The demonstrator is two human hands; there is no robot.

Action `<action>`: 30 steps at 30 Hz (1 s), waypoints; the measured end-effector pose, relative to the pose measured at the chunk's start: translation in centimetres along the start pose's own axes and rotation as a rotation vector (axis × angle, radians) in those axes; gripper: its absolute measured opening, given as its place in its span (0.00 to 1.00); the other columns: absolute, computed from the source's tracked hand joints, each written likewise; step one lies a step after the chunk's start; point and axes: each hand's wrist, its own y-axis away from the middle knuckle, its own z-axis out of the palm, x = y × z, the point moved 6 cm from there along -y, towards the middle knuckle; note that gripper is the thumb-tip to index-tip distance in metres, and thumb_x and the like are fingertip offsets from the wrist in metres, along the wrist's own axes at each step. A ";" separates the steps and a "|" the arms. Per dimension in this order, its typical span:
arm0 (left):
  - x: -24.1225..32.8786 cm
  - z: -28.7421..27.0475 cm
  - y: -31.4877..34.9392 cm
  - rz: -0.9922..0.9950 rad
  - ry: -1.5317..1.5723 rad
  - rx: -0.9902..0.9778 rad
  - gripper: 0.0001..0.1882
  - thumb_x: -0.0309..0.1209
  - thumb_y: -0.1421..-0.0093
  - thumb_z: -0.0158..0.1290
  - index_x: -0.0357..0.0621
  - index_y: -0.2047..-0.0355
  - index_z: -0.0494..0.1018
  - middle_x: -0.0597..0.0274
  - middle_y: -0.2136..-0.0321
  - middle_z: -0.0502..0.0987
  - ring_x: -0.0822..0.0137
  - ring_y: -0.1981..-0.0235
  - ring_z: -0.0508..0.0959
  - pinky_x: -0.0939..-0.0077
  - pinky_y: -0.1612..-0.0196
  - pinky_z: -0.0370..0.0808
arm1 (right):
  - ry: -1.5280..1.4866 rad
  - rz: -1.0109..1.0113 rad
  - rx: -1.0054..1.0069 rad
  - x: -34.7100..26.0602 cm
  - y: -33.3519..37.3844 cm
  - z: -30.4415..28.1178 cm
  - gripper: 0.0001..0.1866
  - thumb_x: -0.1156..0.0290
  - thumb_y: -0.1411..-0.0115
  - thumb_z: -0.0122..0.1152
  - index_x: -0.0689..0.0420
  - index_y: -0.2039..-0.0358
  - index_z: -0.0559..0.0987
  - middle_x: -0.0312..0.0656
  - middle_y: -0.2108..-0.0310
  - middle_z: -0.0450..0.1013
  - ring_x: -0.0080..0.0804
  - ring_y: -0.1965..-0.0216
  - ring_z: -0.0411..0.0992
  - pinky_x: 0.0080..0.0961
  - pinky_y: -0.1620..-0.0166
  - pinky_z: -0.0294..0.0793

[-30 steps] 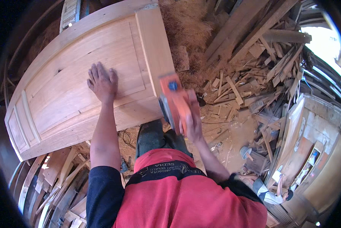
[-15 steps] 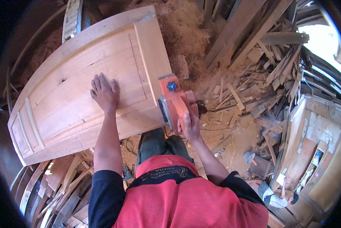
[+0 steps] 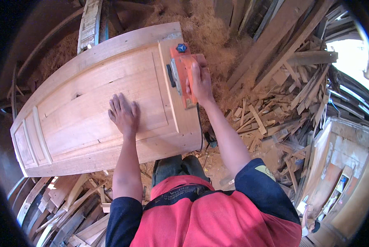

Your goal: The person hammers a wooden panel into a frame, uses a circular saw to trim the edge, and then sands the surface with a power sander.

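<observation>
A pale panelled wooden door (image 3: 81,111) lies flat before me, stretching off to the left. Fingers spread, my left hand (image 3: 124,115) rests flat on its wide panel. My right hand (image 3: 201,84) is wrapped round the rear handle of an orange electric planer (image 3: 185,66) with a blue knob at its front. The planer sits along the door's right end, over the edge board, toward the far corner. A dark cord trails from it down past the door's near right corner. The planer's underside is hidden.
Wood shavings (image 3: 205,35) cover the ground beyond the door. Long planks (image 3: 281,45) lean at the far right, above a heap of offcuts (image 3: 270,111). More scrap boards (image 3: 69,206) lie at lower left. Another person (image 3: 310,222) is partly visible at lower right.
My right hand has pushed the planer away from me along the door's right end, from the near corner toward the far one. My left hand stays on the panel.
</observation>
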 end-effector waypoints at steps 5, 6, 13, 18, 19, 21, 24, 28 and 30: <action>0.1 0.0 -0.2 -0.007 -0.011 -0.023 0.37 0.51 0.33 0.46 0.47 0.29 0.59 0.52 0.28 0.56 0.49 0.26 0.52 0.41 0.29 0.47 | -0.039 -0.058 0.069 -2.5 -6.6 1.3 0.37 0.33 0.33 0.47 0.55 0.84 0.71 0.35 0.89 0.67 0.25 0.89 0.68 0.27 0.83 0.67; 0.2 -0.2 -0.2 -0.005 0.007 -0.017 0.37 0.51 0.33 0.46 0.47 0.29 0.59 0.51 0.28 0.56 0.49 0.26 0.52 0.41 0.29 0.47 | -0.019 -0.074 0.071 -3.0 -7.7 1.6 0.38 0.33 0.33 0.47 0.56 0.83 0.71 0.36 0.89 0.68 0.26 0.89 0.69 0.28 0.83 0.68; 0.2 0.0 -0.3 -0.030 -0.017 -0.038 0.37 0.50 0.36 0.47 0.47 0.29 0.59 0.53 0.28 0.56 0.50 0.26 0.50 0.44 0.27 0.43 | 0.040 -0.174 0.072 -5.3 -17.3 3.3 0.31 0.40 0.29 0.44 0.58 0.71 0.73 0.38 0.85 0.70 0.27 0.88 0.70 0.28 0.83 0.68; -0.2 -0.1 -0.1 -0.023 0.040 -0.011 0.37 0.51 0.36 0.47 0.47 0.30 0.60 0.53 0.28 0.56 0.50 0.26 0.50 0.44 0.27 0.44 | 0.167 -0.317 0.151 -7.7 -22.2 4.0 0.31 0.40 0.29 0.44 0.57 0.72 0.72 0.38 0.86 0.69 0.27 0.88 0.70 0.28 0.84 0.69; -0.1 -0.3 0.0 -0.006 0.060 0.011 0.38 0.51 0.36 0.47 0.47 0.30 0.60 0.53 0.28 0.56 0.50 0.26 0.51 0.44 0.27 0.44 | 0.163 -0.200 0.157 -6.8 -21.6 3.8 0.31 0.40 0.29 0.44 0.57 0.72 0.72 0.37 0.86 0.69 0.27 0.88 0.70 0.27 0.84 0.69; -0.2 -0.2 0.2 -0.016 0.049 -0.021 0.38 0.51 0.35 0.47 0.48 0.29 0.59 0.53 0.28 0.56 0.50 0.26 0.50 0.44 0.27 0.43 | 0.128 -0.174 0.114 -5.3 -17.7 3.3 0.31 0.39 0.29 0.44 0.57 0.72 0.72 0.37 0.86 0.69 0.26 0.88 0.70 0.26 0.84 0.68; -0.1 -0.3 0.2 -0.011 0.044 -0.010 0.37 0.51 0.35 0.46 0.48 0.29 0.59 0.53 0.28 0.56 0.51 0.26 0.50 0.44 0.27 0.43 | 0.139 -0.157 0.081 -1.8 -6.4 1.7 0.31 0.40 0.28 0.43 0.59 0.64 0.75 0.33 0.85 0.66 0.21 0.87 0.65 0.24 0.83 0.64; -0.1 -0.4 0.3 0.000 0.013 0.017 0.36 0.52 0.33 0.46 0.48 0.29 0.59 0.53 0.28 0.56 0.51 0.26 0.51 0.42 0.28 0.46 | 0.133 -0.098 -0.015 3.5 15.0 -1.2 0.28 0.44 0.27 0.42 0.58 0.45 0.68 0.32 0.83 0.65 0.20 0.86 0.64 0.24 0.81 0.65; -0.1 -0.3 0.4 -0.004 0.005 0.008 0.36 0.52 0.33 0.46 0.48 0.29 0.59 0.53 0.28 0.56 0.51 0.26 0.52 0.43 0.28 0.46 | 0.023 -0.018 -0.019 5.9 23.5 -2.0 0.31 0.46 0.26 0.42 0.58 0.35 0.63 0.33 0.82 0.66 0.21 0.85 0.65 0.23 0.80 0.67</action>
